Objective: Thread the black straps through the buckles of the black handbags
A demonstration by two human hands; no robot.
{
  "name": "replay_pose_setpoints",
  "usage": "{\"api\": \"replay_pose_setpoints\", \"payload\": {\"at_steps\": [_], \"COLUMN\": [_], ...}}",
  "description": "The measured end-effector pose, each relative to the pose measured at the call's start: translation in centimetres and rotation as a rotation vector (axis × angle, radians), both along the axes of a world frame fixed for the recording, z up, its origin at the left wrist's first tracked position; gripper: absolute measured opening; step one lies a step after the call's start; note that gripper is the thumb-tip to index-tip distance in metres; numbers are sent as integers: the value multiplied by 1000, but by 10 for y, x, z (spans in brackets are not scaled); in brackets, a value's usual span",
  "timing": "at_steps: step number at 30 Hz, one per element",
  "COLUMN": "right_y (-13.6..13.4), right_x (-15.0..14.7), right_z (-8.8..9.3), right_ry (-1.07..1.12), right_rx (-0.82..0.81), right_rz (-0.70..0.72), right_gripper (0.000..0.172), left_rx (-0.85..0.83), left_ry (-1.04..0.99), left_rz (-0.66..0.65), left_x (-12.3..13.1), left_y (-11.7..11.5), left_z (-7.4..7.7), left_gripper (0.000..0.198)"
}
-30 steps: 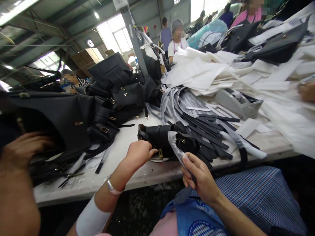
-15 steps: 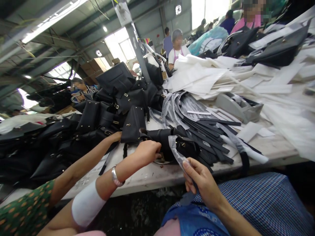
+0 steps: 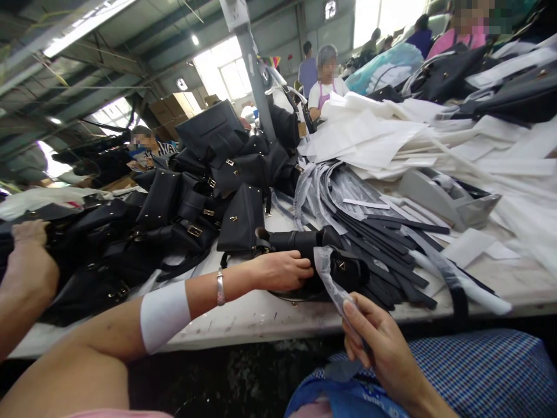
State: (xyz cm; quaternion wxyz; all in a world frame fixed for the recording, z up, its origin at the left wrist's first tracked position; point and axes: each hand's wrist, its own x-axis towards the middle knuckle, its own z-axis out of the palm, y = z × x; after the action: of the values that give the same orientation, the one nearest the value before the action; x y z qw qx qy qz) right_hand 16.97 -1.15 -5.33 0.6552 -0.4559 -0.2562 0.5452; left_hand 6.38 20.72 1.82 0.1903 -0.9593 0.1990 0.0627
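A black handbag lies on the table in front of me. My left hand reaches across to its front, with fingers curled in and pressed on the dark leather. What exactly the fingertips pinch is hidden. In my right hand, thumb and fingers close round a strap wrapped in clear plastic. Its upper end stands in front of the bag's right part, near a small gold triangular fitting. Beside the bag spreads a bundle of dark straps, partly sleeved in plastic.
Black bags pile up on the left. A co-worker's hand rests on that pile. A grey tape dispenser and white sheets lie to the right. The table edge runs close to me; other people work behind.
My left hand has shifted right along the bag, with the forearm now flatter. My right hand still holds the strap. The co-worker's arm has moved far left, away from the bags beside mine.
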Motion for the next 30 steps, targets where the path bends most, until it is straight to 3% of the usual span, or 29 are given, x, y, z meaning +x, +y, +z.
{"api": "replay_pose_setpoints", "payload": {"at_steps": [3, 7, 10, 14, 23, 30], "right_y": [1, 6, 13, 26, 50, 63], "right_x": [1, 1, 0, -3, -14, -22], "right_z": [-2, 1, 8, 17, 51, 54], "right_ry": [11, -117, -181, -131, -103, 66], "right_rx": [26, -4, -48, -84, -75, -62], "right_rz": [-20, -59, -96, -100, -61, -60], "right_gripper": [32, 37, 37, 36, 47, 43], "left_rx": [-18, -118, -267, -416, -629, -674], "left_ry": [52, -25, -208, -412, -539, -563], "left_rz": [-117, 17, 111, 154, 224, 232], "left_x": [-4, -19, -27, -30, -28, -33], "left_y": [6, 11, 13, 16, 11, 5], "left_z": [10, 31, 39, 35, 25, 16], "left_gripper": [19, 31, 35, 35, 32, 30]}}
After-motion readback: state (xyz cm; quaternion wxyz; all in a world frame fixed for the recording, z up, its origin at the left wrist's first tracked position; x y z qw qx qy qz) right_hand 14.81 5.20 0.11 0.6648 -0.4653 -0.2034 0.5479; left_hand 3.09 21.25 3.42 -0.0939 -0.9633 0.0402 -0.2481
